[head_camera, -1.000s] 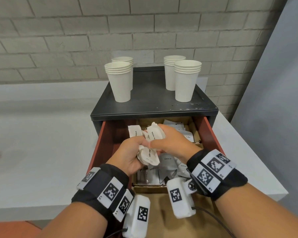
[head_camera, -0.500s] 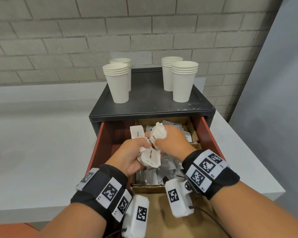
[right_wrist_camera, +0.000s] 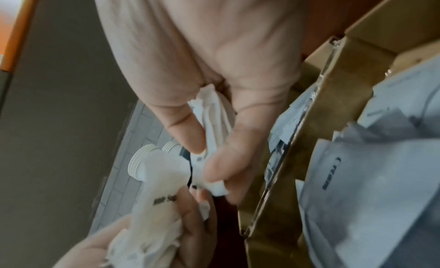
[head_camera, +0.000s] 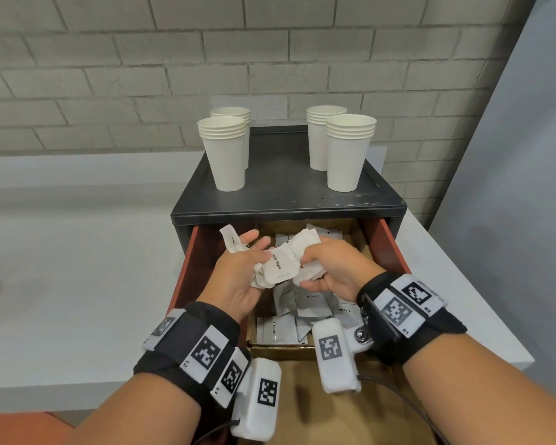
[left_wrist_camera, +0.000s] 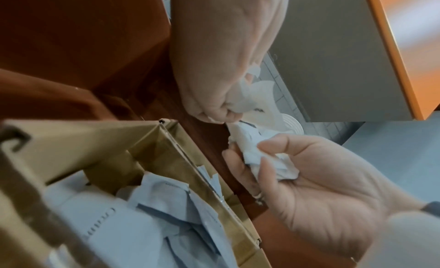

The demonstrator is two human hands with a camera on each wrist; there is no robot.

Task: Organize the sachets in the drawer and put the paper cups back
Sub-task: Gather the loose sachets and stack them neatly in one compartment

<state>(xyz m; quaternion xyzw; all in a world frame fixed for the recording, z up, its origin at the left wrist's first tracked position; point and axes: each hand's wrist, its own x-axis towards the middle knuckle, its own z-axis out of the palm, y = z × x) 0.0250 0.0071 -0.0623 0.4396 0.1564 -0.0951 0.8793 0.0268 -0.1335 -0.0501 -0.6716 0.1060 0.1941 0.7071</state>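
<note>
Two hands meet over the open drawer, sharing one bundle of white sugar sachets: the left hand cups it from below with the fingers partly spread, while the right hand pinches its other end between thumb and curled fingers. Just beneath the grip, cream sachets lie jumbled in the cardboard tray, so the sorting looks barely half done. Beyond the grip, four stacks of paper cups stand on the cabinet top, not yet put back. Compared with half a second ago, the left fingers have opened and the bundle has loosened.
</note>
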